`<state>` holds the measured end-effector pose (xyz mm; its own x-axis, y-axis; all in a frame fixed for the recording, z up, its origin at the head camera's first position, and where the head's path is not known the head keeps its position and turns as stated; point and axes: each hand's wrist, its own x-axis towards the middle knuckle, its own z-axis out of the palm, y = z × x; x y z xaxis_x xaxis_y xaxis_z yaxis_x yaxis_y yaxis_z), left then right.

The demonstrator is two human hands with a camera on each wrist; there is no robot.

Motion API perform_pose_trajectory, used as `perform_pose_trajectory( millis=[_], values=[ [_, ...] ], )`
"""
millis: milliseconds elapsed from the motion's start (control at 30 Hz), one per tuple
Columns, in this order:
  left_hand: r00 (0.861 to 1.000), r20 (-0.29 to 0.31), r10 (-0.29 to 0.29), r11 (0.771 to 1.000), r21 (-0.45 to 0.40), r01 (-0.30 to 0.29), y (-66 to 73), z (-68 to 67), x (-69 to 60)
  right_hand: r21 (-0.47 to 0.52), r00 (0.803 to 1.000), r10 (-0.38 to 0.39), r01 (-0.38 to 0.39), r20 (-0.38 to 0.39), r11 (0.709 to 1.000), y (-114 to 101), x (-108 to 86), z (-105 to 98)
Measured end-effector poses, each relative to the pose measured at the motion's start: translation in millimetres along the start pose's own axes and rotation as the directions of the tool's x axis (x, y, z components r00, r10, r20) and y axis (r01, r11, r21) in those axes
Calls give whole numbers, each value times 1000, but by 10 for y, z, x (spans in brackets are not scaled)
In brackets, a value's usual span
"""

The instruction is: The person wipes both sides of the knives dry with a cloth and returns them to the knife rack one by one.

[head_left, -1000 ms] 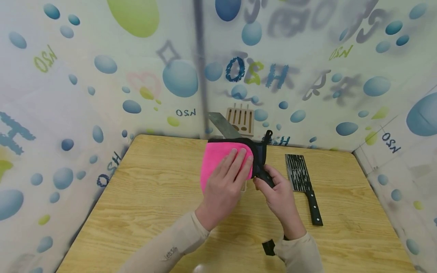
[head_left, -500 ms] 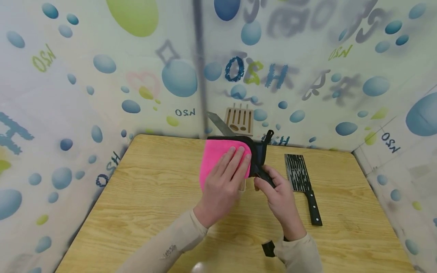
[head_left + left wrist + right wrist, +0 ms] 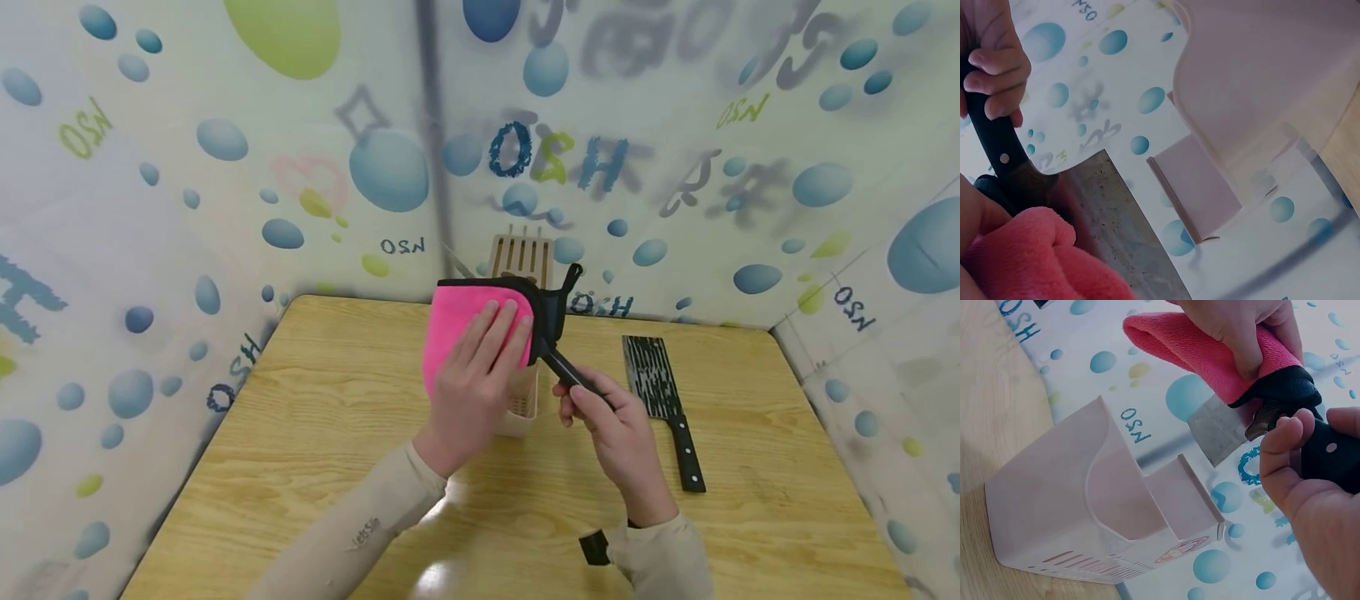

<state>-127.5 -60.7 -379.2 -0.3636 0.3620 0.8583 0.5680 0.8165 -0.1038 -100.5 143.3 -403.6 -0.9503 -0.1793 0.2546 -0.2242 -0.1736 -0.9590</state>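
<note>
My right hand (image 3: 618, 429) grips the black riveted handle of a broad-bladed kitchen knife (image 3: 1119, 228). A pink plush cloth (image 3: 448, 325) with black edging is folded over the blade. My left hand (image 3: 476, 387) holds this cloth, its fingers lying across the outside; in the right wrist view the thumb (image 3: 1247, 353) presses from the other side. Dark marks show on the bare part of the blade in the left wrist view. In the head view the cloth covers most of the blade, leaving a thin sliver beyond it.
A pale knife holder (image 3: 1054, 481) with slots in its top stands behind the hands, partly hidden in the head view. A cleaver (image 3: 652, 379) with a black-and-silver streaked blade lies on the wooden table (image 3: 337, 375) at the right. Patterned walls enclose the table's back and sides.
Both hands have raised the knife and cloth and shifted them slightly left. The blade has turned edge-on, so less shows in the head view. More of the knife holder's lower part is visible.
</note>
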Motion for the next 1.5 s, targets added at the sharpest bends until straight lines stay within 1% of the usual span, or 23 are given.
perform_pose_trajectory(
  millis=[133, 300, 400, 600, 667, 900, 1067, 1167, 1333, 1400, 1500],
  values=[
    [1000, 1, -12, 1000, -5, 12, -60, 16, 8, 74, 999, -26, 25, 18, 997, 19, -3, -12],
    [999, -43, -16, 1000, -5, 15, -151, 41, 36, 124, 997, -65, 59, 48, 990, 27, -7, -35],
    [998, -60, -20, 1000, -13, 20, -223, 58, 46, 130, 997, -57, 49, 53, 990, 24, -13, -40],
    [998, -48, -51, 997, -52, 48, -383, 94, 30, 133, 997, -40, 32, 58, 991, 22, -23, -43],
    [997, -46, -56, 997, -51, 53, -434, 105, 27, 134, 998, -30, 22, 58, 991, 21, -25, -43],
    [997, -48, -63, 998, -25, 62, -588, 137, 50, 143, 996, -35, 23, 80, 989, 21, -34, -59],
    [996, -50, -70, 998, -3, 70, -684, 143, 71, 133, 997, -21, 12, 69, 991, 16, -43, -65],
    [995, -42, -89, 996, 2, 89, -727, 146, 75, 134, 997, -26, 17, 70, 991, 18, -49, -68],
    [993, -26, -115, 993, 5, 116, -752, 158, 58, 163, 994, -62, 46, 94, 986, 38, -42, -71],
    [993, -20, -115, 993, 9, 115, -747, 170, 44, 180, 992, -78, 59, 101, 982, 45, -40, -69],
    [994, -9, -109, 994, 7, 109, -729, 194, 19, 189, 993, -71, 53, 90, 981, 45, -41, -64]
  ],
)
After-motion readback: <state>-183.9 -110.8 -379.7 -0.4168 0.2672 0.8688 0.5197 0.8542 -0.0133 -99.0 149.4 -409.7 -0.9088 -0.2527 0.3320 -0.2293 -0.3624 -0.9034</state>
